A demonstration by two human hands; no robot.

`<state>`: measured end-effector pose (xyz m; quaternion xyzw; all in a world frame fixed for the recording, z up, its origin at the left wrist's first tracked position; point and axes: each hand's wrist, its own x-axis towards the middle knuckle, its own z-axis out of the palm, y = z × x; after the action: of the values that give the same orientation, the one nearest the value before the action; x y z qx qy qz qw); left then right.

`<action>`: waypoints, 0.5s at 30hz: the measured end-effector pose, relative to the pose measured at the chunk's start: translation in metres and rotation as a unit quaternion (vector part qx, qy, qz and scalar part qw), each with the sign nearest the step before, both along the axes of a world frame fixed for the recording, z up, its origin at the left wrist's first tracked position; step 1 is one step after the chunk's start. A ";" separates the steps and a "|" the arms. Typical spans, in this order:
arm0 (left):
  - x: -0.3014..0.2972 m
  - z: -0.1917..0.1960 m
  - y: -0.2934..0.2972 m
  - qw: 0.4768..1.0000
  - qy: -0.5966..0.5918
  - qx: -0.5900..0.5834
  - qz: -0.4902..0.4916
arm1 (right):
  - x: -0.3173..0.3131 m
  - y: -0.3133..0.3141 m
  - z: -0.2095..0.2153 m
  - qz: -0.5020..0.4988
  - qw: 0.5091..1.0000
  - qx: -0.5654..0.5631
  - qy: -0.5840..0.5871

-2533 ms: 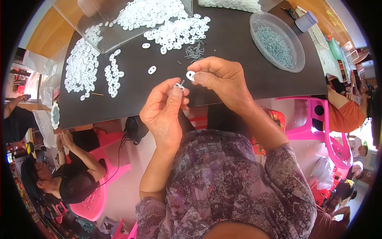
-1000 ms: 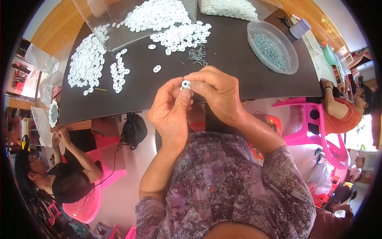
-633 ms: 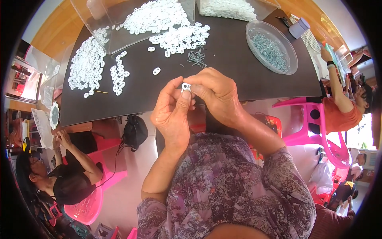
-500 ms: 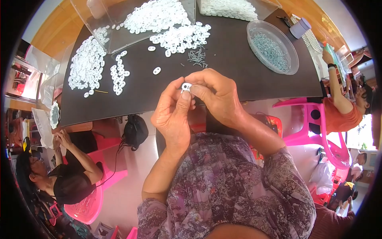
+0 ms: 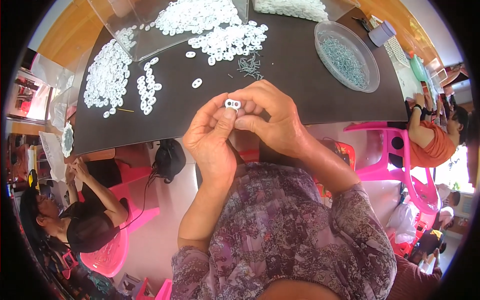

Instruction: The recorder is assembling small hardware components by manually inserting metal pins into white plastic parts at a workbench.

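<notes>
My left fingers pinch the white two-hole piece near the edge of the table, its lower part covered; whether my right fingers beside it also grip, I cannot tell.

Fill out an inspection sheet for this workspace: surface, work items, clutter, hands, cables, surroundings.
Surface: dark tabletop, in use.
Work items: white two-hole piece in hand; heaped white pieces; loose metal screws; more in a round clear dish.
Clutter: lilac cylinder; thin yellow stick.
Hands: left hand pinches the two-hole piece; right hand is against or close beside it, grip unclear.
Cables: thin dark cord near a black bag; cable or strap unclear.
Surroundings: person at left; person in orange at right; pink chairs.
</notes>
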<state>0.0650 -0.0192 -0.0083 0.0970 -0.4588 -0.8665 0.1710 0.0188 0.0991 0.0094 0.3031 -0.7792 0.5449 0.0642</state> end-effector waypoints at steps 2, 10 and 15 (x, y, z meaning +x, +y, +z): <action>0.000 0.002 0.001 1.000 -0.008 0.010 0.001 | -0.001 0.000 -0.003 -0.007 1.000 0.001 0.020; 0.006 -0.006 0.000 1.000 -0.005 -0.019 -0.004 | 0.000 -0.001 -0.012 -0.032 0.996 -0.012 0.086; 0.006 -0.008 -0.006 0.999 0.011 -0.046 -0.010 | 0.003 -0.002 -0.013 -0.033 0.996 -0.028 0.082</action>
<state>0.0715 -0.0250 -0.0162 0.0747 -0.4969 -0.8474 0.1715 0.0217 0.0967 -0.0033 0.3192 -0.7649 0.5377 0.1545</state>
